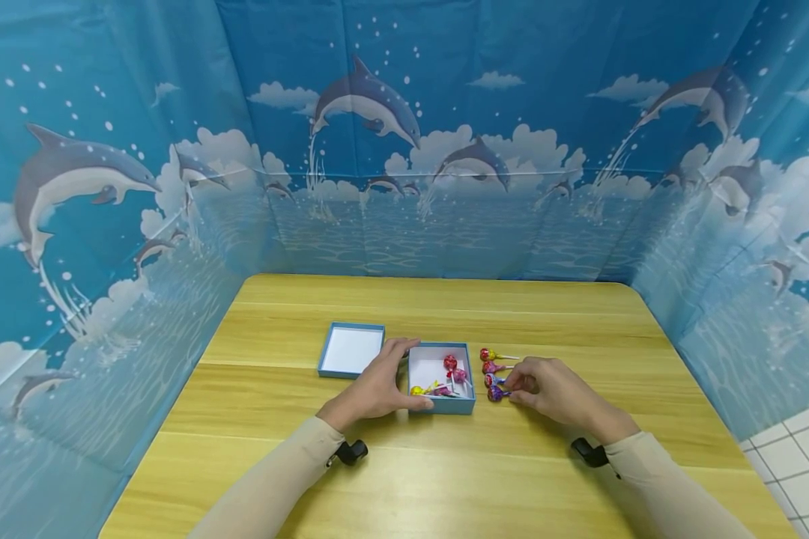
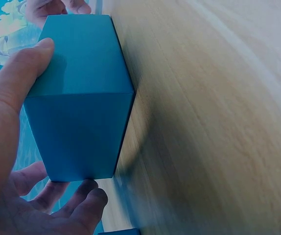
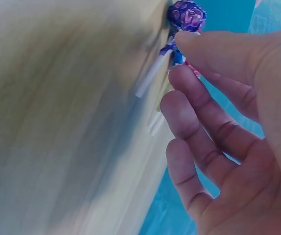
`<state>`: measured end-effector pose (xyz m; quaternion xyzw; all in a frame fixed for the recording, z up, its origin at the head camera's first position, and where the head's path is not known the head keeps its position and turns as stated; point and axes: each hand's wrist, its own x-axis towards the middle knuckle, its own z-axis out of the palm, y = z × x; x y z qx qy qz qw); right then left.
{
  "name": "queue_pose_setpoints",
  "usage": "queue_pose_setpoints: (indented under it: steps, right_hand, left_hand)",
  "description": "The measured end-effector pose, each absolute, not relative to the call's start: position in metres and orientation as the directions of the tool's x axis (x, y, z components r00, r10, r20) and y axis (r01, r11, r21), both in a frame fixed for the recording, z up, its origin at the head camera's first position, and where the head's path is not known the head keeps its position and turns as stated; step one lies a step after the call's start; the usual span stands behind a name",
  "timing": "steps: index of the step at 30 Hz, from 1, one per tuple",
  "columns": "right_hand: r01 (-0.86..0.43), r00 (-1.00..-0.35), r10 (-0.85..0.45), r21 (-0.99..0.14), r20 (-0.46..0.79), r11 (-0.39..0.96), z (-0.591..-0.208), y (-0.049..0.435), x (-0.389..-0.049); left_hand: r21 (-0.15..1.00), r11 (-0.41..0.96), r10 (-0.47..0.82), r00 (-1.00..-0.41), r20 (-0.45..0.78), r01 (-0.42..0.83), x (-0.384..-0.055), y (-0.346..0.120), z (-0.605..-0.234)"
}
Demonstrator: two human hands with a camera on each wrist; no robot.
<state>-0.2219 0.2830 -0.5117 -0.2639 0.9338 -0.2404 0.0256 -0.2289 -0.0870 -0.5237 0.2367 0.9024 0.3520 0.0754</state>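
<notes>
In the head view my left hand [image 1: 377, 382] holds the blue box [image 1: 455, 406] at its left side. The thumb lies on its front wall and the fingers reach towards the back corner. Inside are several lollipops, among them a red one [image 1: 450, 362], a pink one [image 1: 461, 375] and a yellow one [image 1: 416, 390]. Right of the box, several wrapped lollipops lie in a column, sticks pointing right. My right hand [image 1: 553, 389] is at the nearest, a purple lollipop [image 3: 187, 15]. Its thumb is at the wrapper's neck; a gap separates thumb and index fingertip.
A blue box lid [image 1: 353, 350] lies with its white inside up, left of the box. The other lollipops in the column are a yellow-and-red one [image 1: 488, 354], a pink one [image 1: 489, 367] and a blue one [image 1: 491, 379]. A dolphin-print curtain [image 1: 404, 224] surrounds the wooden table [image 1: 418, 479].
</notes>
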Motion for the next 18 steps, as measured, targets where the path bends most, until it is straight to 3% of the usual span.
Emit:
queue_pose_setpoints:
  steps: [18]
  right_hand:
    - [-0.532, -0.843, -0.515, -0.378, 0.153, 0.758, -0.490, 0.264, -0.222]
  left_hand:
    - [0.661, 0.648, 0.484, -0.875, 0.027, 0.379, -0.229, -0.087, -0.524]
